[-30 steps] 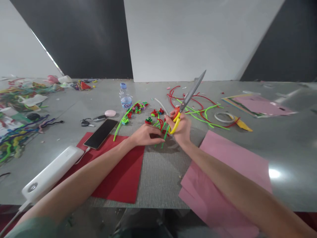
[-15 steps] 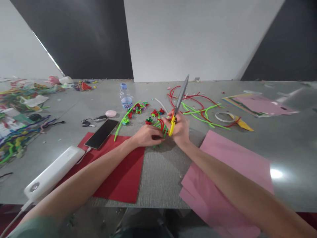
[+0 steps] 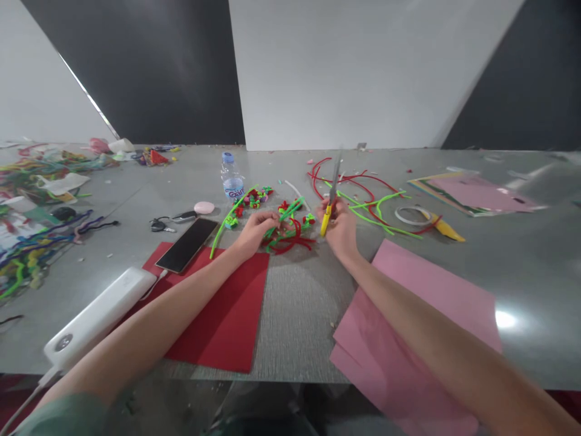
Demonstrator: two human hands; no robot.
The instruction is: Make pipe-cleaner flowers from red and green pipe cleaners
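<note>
In my right hand (image 3: 341, 227) is a pair of scissors with yellow handles (image 3: 325, 220), its blades pointing up and away from me. My left hand (image 3: 259, 232) pinches several green pipe cleaners (image 3: 292, 209) that stick out to the right of its fingers. Beside and under these, short red pipe cleaners (image 3: 295, 241) lie in a loose heap on the table. Small red and green twisted pieces (image 3: 309, 220) sit just behind them, partly hidden. A gap of bare table separates the two hands.
A water bottle (image 3: 233, 181) stands behind more twisted pieces (image 3: 258, 197). Left are a phone (image 3: 187, 245) on red paper (image 3: 218, 321), a white power bank (image 3: 100, 315) and keys (image 3: 161, 226). Right are pink sheets (image 3: 426, 297), long pipe cleaners (image 3: 376, 209) and a tape ring (image 3: 399, 213).
The hands have moved apart: my right hand went right with the scissors, my left hand slightly left and up with the green pipe cleaners. The red ones now show between them.
</note>
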